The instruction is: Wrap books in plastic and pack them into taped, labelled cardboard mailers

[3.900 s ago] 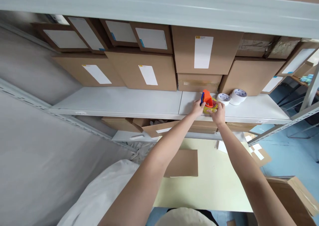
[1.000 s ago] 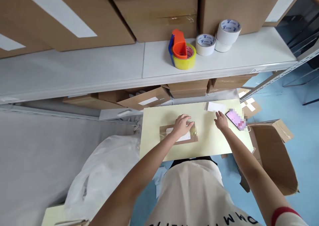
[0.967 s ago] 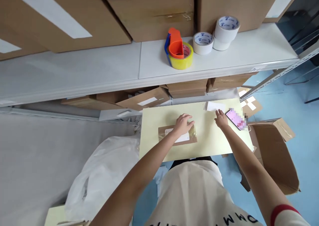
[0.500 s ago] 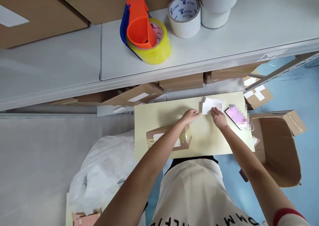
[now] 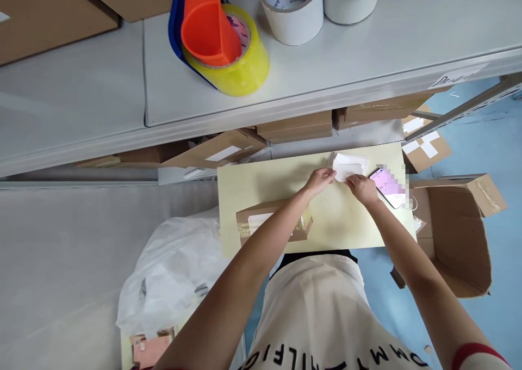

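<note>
A small stack of white paper slips [image 5: 349, 165] lies at the far side of the pale yellow table [image 5: 342, 226]. The fingers of my left hand [image 5: 320, 181] are pinched at the near left corner of the top slip. My right hand [image 5: 362, 189] pinches the same slip at its near right edge. Just right of that hand is a phone [image 5: 386, 187] with a pink screen, partly blurred out. A taped brown carton [image 5: 255, 217] with a white label lies on the table, partly hidden beneath my left forearm.
Above the table runs a grey shelf [image 5: 326, 68] with a tape dispenser [image 5: 207, 32] and white tape rolls [image 5: 296, 22]. An open cardboard box [image 5: 459, 239] stands on the right. White plastic sheeting [image 5: 175, 272] lies at the left. More cartons [image 5: 296, 126] sit under the shelf.
My left hand has moved right to the slips and closed on the top one's corner. My right hand has shifted slightly right along the near edge. The view has tilted down a little.
</note>
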Available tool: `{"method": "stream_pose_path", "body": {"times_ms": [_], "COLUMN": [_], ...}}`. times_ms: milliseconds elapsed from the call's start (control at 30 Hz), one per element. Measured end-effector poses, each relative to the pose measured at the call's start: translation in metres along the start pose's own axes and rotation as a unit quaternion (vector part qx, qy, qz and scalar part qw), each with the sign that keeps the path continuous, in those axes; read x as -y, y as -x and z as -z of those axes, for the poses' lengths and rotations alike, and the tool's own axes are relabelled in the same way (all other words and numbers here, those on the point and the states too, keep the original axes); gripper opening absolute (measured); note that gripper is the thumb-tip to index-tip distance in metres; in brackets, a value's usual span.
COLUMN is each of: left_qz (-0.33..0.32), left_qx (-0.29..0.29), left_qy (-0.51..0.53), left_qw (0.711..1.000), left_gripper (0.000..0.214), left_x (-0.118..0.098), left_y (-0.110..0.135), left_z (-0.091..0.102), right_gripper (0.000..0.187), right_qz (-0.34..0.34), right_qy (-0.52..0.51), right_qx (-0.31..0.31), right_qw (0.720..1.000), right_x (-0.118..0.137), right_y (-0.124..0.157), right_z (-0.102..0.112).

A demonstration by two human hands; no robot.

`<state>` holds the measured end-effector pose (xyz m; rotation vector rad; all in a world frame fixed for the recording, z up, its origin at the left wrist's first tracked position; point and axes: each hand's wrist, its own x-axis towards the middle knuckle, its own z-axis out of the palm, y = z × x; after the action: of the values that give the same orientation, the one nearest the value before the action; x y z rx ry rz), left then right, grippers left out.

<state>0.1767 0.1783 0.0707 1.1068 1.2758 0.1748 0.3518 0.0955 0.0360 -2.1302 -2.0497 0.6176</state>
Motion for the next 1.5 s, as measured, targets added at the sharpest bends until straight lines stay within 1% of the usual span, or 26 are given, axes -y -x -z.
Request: {"method": "stream_pose_path", "body": {"times_ms": [133,200,233,267,333,400,467,567,600,667,733,800,867,933,1000,1067,1100,1167,1233,1267,1300,1367,1400,1433,1467,1500], "left_qz": [-0.009,-0.05,-0.087,-0.13,-0.21,-0.252,-0.267,-0.288,-0.291,-0.285,-0.274,-0.268,-0.266,-0.252,-0.219,-0.184,-0.17,-0.152,-0.137,-0.129,-0.12,-0.116,-0.127,-0.15,-0.182,-0.219], "left_qx": [-0.009,-0.04,-0.063,-0.089,-0.138,-0.172,-0.18,-0.133,-0.117,-0.104,-0.116,-0.14,-0.162,-0.171,-0.164,-0.15,-0.143,-0.135,-0.144,-0.163,-0.2,-0.319,-0.376,-0.413,-0.419,-0.39], "left_qy": [-0.031,-0.084,-0.124,-0.172,-0.274,-0.354,-0.4,-0.436,-0.441,-0.436,-0.406,-0.352,-0.28,-0.197,-0.115,-0.051,-0.029,0.005,0.032,0.041,0.046,0.019,-0.02,-0.075,-0.143,-0.214], "left_qw": [0.999,0.994,0.986,0.972,0.929,0.884,0.858,0.842,0.841,0.847,0.864,0.886,0.908,0.932,0.955,0.97,0.975,0.979,0.979,0.977,0.971,0.94,0.917,0.895,0.878,0.868], "left_gripper": [0.025,0.028,0.032,0.039,0.062,0.078,0.071,0.023,0.012,0.018,0.023,0.021,0.017,0.012,0.008,0.006,0.006,0.011,0.023,0.032,0.042,0.065,0.074,0.081,0.083,0.081], "left_x": [-0.002,-0.002,-0.002,-0.004,-0.008,-0.013,-0.017,-0.018,-0.018,-0.016,-0.014,-0.011,-0.008,-0.004,0.0,0.004,0.006,0.01,0.013,0.014,0.015,0.014,0.012,0.008,0.003,-0.004], "left_y": [0.001,0.004,0.007,0.011,0.021,0.031,0.038,0.04,0.039,0.038,0.036,0.036,0.035,0.033,0.03,0.027,0.025,0.024,0.023,0.024,0.025,0.031,0.036,0.041,0.046,0.05], "left_z": [-0.001,-0.002,-0.003,-0.003,-0.004,-0.006,-0.008,-0.01,-0.011,-0.011,-0.009,-0.004,0.002,0.008,0.013,0.017,0.018,0.021,0.025,0.028,0.032,0.042,0.047,0.051,0.053,0.054], "right_gripper": [0.03,0.032,0.034,0.035,0.036,0.035,0.034,0.033,0.034,0.035,0.034,0.037,0.047,0.058,0.066,0.069,0.067,0.054,0.036,0.03,0.027,0.023,0.022,0.021,0.02,0.02], "right_qz": [0.042,0.049,0.048,0.045,0.034,0.015,0.001,-0.008,-0.009,-0.016,-0.035,-0.065,-0.093,-0.102,-0.091,-0.068,-0.056,-0.038,-0.032,-0.034,-0.037,-0.037,-0.033,-0.027,-0.018,-0.006], "right_qy": [-0.051,-0.031,-0.016,-0.001,0.014,0.019,0.019,0.006,-0.001,-0.016,-0.031,-0.05,-0.067,-0.076,-0.078,-0.078,-0.078,-0.084,-0.101,-0.111,-0.119,-0.123,-0.119,-0.114,-0.109,-0.105], "right_qx": [-0.006,-0.023,-0.035,-0.05,-0.081,-0.108,-0.125,-0.134,-0.132,-0.129,-0.141,-0.174,-0.212,-0.225,-0.202,-0.153,-0.125,-0.068,-0.018,-0.001,0.009,0.015,0.013,0.01,0.008,0.006], "right_qw": [0.998,0.998,0.998,0.998,0.996,0.994,0.992,0.991,0.991,0.991,0.989,0.981,0.971,0.966,0.972,0.983,0.988,0.993,0.994,0.993,0.992,0.992,0.992,0.993,0.994,0.994], "right_x": [0.002,0.007,0.01,0.013,0.021,0.027,0.033,0.038,0.04,0.043,0.046,0.046,0.044,0.042,0.04,0.04,0.04,0.042,0.043,0.043,0.043,0.043,0.043,0.043,0.044,0.045], "right_y": [-0.001,0.0,0.001,0.002,0.006,0.009,0.011,0.012,0.012,0.015,0.02,0.027,0.031,0.028,0.015,-0.003,-0.013,-0.031,-0.044,-0.048,-0.051,-0.055,-0.056,-0.056,-0.057,-0.056], "right_z": [0.013,0.018,0.019,0.02,0.019,0.017,0.013,0.008,0.008,0.007,0.007,0.008,0.011,0.017,0.023,0.031,0.034,0.04,0.044,0.046,0.048,0.051,0.052,0.053,0.054,0.055]}}
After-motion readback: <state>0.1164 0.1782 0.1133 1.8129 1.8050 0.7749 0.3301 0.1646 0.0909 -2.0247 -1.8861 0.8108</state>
